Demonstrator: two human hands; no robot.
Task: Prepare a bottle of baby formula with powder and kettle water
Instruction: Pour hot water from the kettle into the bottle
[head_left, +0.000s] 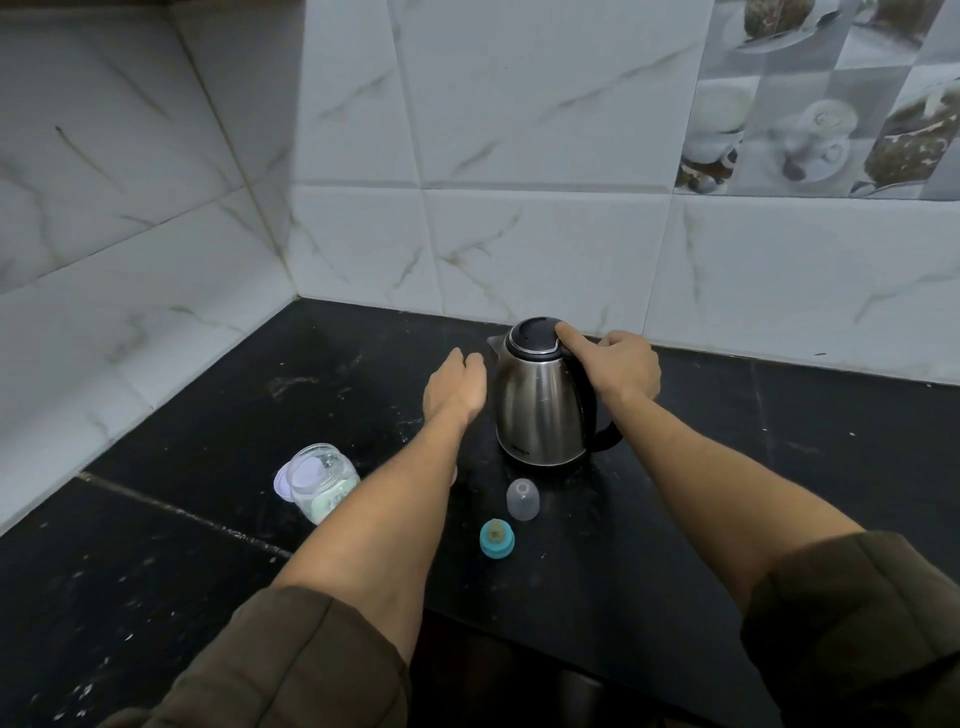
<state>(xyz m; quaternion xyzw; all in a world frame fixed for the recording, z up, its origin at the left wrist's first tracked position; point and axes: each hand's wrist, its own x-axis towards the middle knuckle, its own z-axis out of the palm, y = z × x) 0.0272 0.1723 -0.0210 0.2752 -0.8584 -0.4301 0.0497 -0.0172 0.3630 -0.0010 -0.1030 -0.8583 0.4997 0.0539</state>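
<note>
A steel kettle (540, 400) with a black lid stands on the black counter (208, 415), spout to the left. My right hand (618, 366) grips its black handle, thumb on the lid's edge. Just left of the kettle, beside the spout, my left hand (457, 387) hovers with fingers apart and holds nothing. A clear jar of pale powder (319, 480) stands open at the left, partly behind my left forearm. The clear bottle cap (522, 499) and the teal nipple ring (497, 538) lie in front of the kettle. The bottle itself is hidden.
White marble-look tiled walls close the corner behind and to the left. The counter's front edge (597, 670) runs diagonally below the right forearm. White specks and smears mark the counter near the jar.
</note>
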